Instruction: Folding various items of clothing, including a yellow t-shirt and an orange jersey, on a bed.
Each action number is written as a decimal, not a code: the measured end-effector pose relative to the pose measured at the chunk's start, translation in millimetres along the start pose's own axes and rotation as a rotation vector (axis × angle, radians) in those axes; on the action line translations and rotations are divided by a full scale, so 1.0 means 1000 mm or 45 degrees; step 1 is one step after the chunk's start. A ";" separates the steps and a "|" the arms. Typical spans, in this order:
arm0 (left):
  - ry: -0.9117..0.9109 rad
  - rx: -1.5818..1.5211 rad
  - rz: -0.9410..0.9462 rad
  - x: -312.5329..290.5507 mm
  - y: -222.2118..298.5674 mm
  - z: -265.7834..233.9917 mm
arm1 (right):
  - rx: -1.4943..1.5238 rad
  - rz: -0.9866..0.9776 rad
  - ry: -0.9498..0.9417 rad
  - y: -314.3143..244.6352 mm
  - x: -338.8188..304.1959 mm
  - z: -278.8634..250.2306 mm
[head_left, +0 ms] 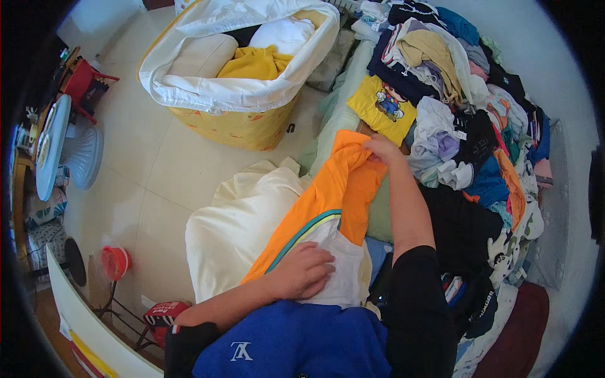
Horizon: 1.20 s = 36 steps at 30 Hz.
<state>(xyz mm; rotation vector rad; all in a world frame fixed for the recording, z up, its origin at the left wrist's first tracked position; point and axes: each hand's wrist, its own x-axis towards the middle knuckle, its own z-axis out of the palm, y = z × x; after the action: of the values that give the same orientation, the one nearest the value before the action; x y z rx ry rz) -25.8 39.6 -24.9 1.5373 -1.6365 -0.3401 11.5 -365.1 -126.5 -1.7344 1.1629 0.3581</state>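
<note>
An orange and white garment [302,214] with teal and yellow striped trim lies stretched before me, partly over a cream cloth [242,214]. At its far end, my right hand [383,151] is closed on the orange fabric. My left hand [301,269] lies on the white panel at the near end, its fingers slightly bent and apart. The blue cloth [290,343] over my front borders the near edge of the garment. Just beyond my right hand is a yellow shirt [383,110] with a cartoon figure.
A big heap of mixed clothes [441,69] covers the right side. At the far left stands a yellow fabric basket [233,126] with a white lining, holding clothes. A red container [116,263], a red package [165,318] and a white board edge [88,327] are at the left.
</note>
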 end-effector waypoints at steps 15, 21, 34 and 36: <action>0.075 -0.312 -1.513 -0.027 0.014 -0.048 | -1.015 -0.619 0.028 -0.054 0.035 0.030; -0.048 -0.612 -1.474 -0.045 -0.003 -0.059 | 0.912 -0.088 0.078 -0.022 0.061 -0.027; -0.282 0.120 -1.315 -0.012 0.012 -0.081 | 0.351 -0.467 0.315 -0.016 0.086 0.011; -0.235 0.483 -1.084 0.001 0.019 -0.079 | 0.384 -0.411 0.276 -0.023 0.071 0.014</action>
<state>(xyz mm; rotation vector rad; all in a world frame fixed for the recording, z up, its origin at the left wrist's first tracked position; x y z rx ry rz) 18.1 69.5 37.2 2.5255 -1.1265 -0.6574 69.0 -390.3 -168.5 -1.6814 1.0039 -0.1965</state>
